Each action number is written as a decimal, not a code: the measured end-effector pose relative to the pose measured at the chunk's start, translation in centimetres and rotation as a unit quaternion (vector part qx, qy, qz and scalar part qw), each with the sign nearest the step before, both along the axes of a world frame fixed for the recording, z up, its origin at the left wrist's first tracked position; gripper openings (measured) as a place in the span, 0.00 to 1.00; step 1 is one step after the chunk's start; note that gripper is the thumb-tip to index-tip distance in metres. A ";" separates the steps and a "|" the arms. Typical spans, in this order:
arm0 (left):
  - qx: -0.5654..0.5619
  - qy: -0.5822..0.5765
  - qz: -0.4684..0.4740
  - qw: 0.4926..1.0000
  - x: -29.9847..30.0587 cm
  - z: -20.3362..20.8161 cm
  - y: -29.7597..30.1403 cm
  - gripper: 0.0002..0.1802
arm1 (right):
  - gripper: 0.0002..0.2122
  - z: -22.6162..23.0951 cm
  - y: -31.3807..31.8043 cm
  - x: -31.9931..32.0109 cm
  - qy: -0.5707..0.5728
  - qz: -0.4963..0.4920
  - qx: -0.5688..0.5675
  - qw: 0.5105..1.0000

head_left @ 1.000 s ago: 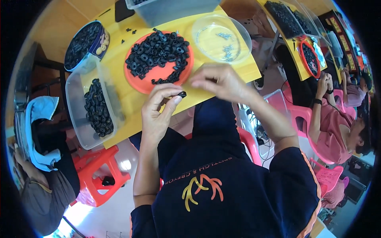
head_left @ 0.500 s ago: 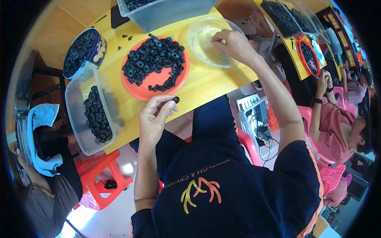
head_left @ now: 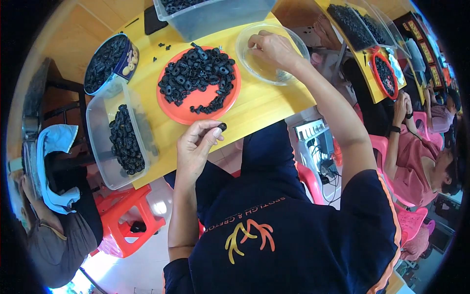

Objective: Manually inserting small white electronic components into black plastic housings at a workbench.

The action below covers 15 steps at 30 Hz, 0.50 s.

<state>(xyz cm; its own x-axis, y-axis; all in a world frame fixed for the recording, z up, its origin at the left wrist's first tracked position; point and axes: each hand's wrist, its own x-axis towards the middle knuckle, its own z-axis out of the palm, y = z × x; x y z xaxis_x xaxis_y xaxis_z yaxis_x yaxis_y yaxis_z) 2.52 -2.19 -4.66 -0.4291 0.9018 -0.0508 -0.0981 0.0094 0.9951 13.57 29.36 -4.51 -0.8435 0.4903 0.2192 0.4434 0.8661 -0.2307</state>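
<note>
Between the thumb and fingertips of my left hand [head_left: 195,142] is a small black plastic part [head_left: 223,126], held just off the table's near edge. My right hand [head_left: 275,48] reaches into a round clear tub [head_left: 258,72], its fingertips pinched together near the left wall. Whatever they may hold is too small to make out. Small silvery metal pieces [head_left: 283,76] lie at the tub's near right side. Left of the tub, an orange-red plate [head_left: 188,115] carries a heap of black plastic parts [head_left: 196,71], with a curved row of smaller ones along its near right.
A clear bin [head_left: 95,147] with black parts stands at the table's left edge, beside a round tin [head_left: 128,59] full of them. A large bin [head_left: 220,22] sits at the back. Red stools [head_left: 129,220] and other people flank the yellow table [head_left: 254,110].
My right hand has shifted leftward across the tub, toward its left wall. My left hand keeps its grip on the black plastic part. The whole view has moved slightly.
</note>
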 end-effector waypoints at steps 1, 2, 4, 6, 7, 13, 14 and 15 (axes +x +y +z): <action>-0.004 0.005 -0.002 1.000 0.0 0.0 0.0 0.08 | 0.07 0.2 0.0 0.1 -0.014 -0.001 -0.003 1.000; -0.003 0.005 -0.002 1.000 0.0 0.1 0.0 0.08 | 0.07 0.4 0.1 0.3 -0.014 0.000 -0.002 1.000; -0.006 0.004 -0.004 1.000 -0.1 0.1 0.0 0.08 | 0.07 0.5 0.2 0.8 -0.019 0.007 0.013 1.000; -0.006 0.001 -0.005 1.000 -0.1 0.1 0.1 0.08 | 0.07 0.3 0.4 1.2 -0.008 0.017 0.016 1.000; -0.006 -0.001 -0.003 1.000 -0.1 0.1 0.0 0.08 | 0.07 0.2 0.4 1.1 0.005 0.031 0.017 0.999; 0.003 -0.049 -0.009 0.999 0.0 0.2 -0.2 0.09 | 0.07 -0.3 0.5 0.7 0.043 0.081 -0.029 0.995; 0.003 -0.050 -0.006 0.999 0.0 0.1 -0.2 0.09 | 0.07 -0.4 0.4 0.8 0.042 0.085 -0.029 0.995; 0.013 -0.057 -0.006 0.998 0.0 0.1 -0.2 0.09 | 0.08 -0.6 0.4 0.9 0.046 0.079 -0.026 0.996</action>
<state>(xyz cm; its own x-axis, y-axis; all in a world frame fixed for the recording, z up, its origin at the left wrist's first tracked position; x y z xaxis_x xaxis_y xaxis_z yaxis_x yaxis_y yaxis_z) 2.53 -2.38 -4.57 -0.4108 0.9085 -0.0762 -0.2110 -0.0134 0.9774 14.44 29.72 -5.10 -0.8882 0.3663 0.2775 0.2781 0.9091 -0.3100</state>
